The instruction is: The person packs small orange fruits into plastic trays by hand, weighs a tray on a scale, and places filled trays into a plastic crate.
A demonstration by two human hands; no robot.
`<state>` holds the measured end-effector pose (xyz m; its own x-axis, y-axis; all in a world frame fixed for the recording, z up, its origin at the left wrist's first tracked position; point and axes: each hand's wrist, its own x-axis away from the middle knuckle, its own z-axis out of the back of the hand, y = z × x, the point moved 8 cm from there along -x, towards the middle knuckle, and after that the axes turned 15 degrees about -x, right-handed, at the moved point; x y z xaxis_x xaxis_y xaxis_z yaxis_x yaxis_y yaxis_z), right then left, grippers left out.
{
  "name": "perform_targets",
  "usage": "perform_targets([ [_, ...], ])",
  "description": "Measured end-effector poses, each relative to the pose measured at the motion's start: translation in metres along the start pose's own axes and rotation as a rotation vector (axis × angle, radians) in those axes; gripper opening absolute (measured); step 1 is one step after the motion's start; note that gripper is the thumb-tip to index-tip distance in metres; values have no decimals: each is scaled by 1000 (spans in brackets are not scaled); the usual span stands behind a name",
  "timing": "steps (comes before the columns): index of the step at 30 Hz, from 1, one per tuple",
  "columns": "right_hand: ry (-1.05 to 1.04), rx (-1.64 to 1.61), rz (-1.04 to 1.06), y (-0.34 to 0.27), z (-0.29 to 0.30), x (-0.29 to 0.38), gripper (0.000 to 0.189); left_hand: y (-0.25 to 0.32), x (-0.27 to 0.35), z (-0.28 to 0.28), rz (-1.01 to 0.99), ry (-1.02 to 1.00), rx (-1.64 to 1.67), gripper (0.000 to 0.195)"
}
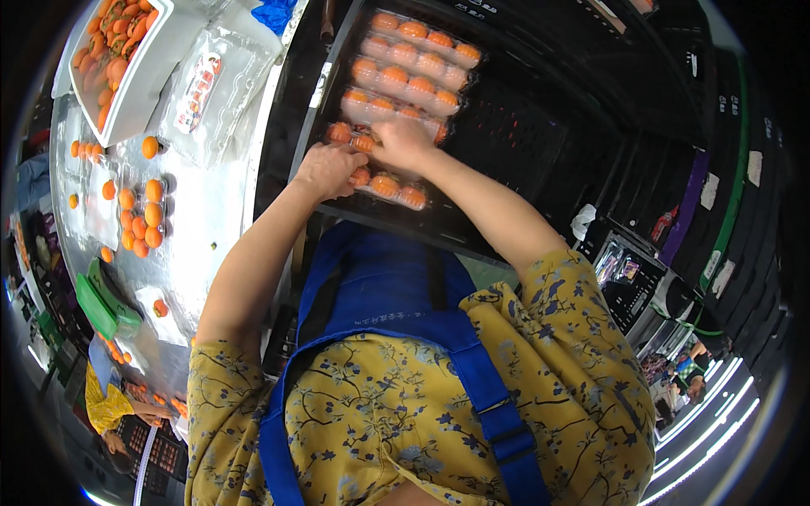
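Observation:
My left hand grips the near left end of a clear plastic pack of persimmons, its fingers curled over the fruit. Motion blurs my right hand, whose curled fingers rest on the persimmons beside the left hand; its fingertips are partly hidden. Both hands are inside a black plastic crate. Beyond them, several more clear packs of persimmons lie in rows along the crate's left part.
Left of the crate is a metal table with loose persimmons, a filled pack and green holders. A white foam box holds persimmons beside printed plastic packaging. Stacked black crates stand at right. A person works at lower left.

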<state>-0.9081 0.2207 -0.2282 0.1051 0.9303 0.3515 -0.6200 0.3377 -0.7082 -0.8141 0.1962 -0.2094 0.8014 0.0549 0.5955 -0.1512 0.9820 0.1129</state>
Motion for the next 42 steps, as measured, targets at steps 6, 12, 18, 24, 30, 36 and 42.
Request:
perform_targets([
  [6, 331, 322, 58, 26, 38, -14, 17, -1, 0, -2, -11, -57, -15, 51],
  [12, 217, 318, -52, 28, 33, -23, 18, -3, 1, -1, -25, -50, 133, 46],
  [18, 265, 373, 24, 29, 34, -24, 17, -27, -29, 21, 127, 151, 476, 34],
  [24, 291, 325, 17, 29, 38, -22, 17, -4, -65, 29, 32, 201, -83, 14],
  [30, 307, 274, 52, 31, 38, -21, 17, 11, -93, 23, -15, 195, -191, 15],
  [36, 268, 206, 23, 22, 49, -14, 14, 13, -81, 29, -54, 224, -261, 15],
  [42, 283, 179, 24, 20, 51, -15, 14, 12, -70, 40, -7, 330, -243, 15],
])
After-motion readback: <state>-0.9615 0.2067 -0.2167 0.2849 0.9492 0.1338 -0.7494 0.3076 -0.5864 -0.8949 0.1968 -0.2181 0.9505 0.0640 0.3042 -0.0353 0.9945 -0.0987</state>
